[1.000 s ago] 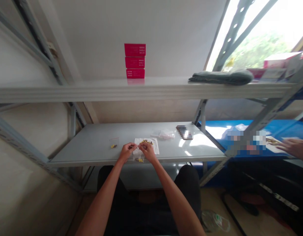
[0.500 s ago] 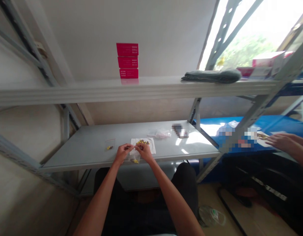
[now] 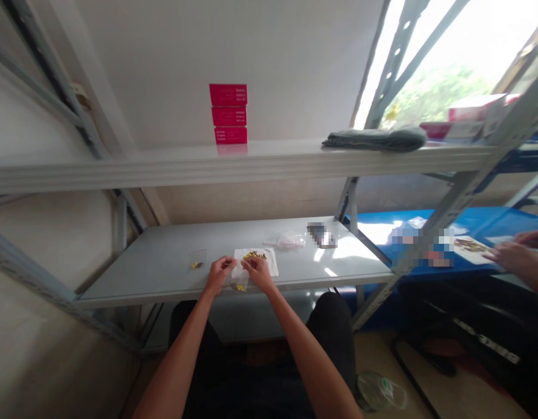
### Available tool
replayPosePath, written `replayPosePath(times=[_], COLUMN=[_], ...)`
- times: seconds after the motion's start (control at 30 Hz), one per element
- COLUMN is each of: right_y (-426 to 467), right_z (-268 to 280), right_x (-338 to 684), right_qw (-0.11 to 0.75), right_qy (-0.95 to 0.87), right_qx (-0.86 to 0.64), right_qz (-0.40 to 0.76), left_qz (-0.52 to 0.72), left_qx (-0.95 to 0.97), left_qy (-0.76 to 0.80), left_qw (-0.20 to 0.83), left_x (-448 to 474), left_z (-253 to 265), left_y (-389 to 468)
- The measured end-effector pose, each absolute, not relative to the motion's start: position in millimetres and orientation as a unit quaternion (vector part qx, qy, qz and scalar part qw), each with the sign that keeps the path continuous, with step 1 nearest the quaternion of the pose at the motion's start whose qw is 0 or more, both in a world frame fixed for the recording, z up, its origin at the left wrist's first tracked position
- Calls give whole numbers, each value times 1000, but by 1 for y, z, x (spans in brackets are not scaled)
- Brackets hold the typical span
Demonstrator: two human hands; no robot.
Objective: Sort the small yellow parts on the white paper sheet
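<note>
My left hand pinches the upper edge of a small clear plastic bag at the front edge of the grey shelf. My right hand has its fingers closed at the bag's other side. Several yellow pieces that look like capsules lie at the bottom of the bag. Just behind the right hand, a pile of yellow and dark capsules rests on a white paper sheet. To the left lies another small clear bag with a few such capsules in it.
Behind the paper lie clear plastic bags. A blurred-out dark object sits to their right. The upper shelf carries stacked pink boxes and a folded grey cloth. At the blue table, a co-worker's hands are busy.
My hands have drawn slightly apart at the bag's top. The camera view has shifted a little. On the right, the co-worker's hands have moved right, away from the paper.
</note>
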State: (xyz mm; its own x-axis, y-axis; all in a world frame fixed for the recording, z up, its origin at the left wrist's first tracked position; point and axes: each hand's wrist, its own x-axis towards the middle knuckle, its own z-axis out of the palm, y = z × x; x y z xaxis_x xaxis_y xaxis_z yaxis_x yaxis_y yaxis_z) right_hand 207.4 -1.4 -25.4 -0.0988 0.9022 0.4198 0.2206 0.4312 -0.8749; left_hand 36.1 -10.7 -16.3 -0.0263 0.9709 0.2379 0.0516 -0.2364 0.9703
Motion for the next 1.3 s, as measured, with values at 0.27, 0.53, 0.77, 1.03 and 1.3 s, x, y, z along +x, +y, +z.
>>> replayPosePath(times=[0.27,0.53,0.77,1.03,1.3], right_y=[-5,-4,-6,-9,-9], right_z=[-20,-20,-20,-16,-19], right_x=[205,208,206,205,202], right_qw=[514,521,517,488,510], right_qy=[-684,-680,-653,-717,-719], right_qx=[-397,-393,-417,-398,-369], right_qz=[332,334,363,299,296], left_qz=[538,529,567,533,522], left_qx=[581,559,528,574,578], left_qy=[460,463,474,466,455], left_qw=[403,440,419,411,432], left_x=[36,38,38,35,38], left_z=[-14,-15,-15,-20,-13], left_y=[-12,-11,-12,-9,-14])
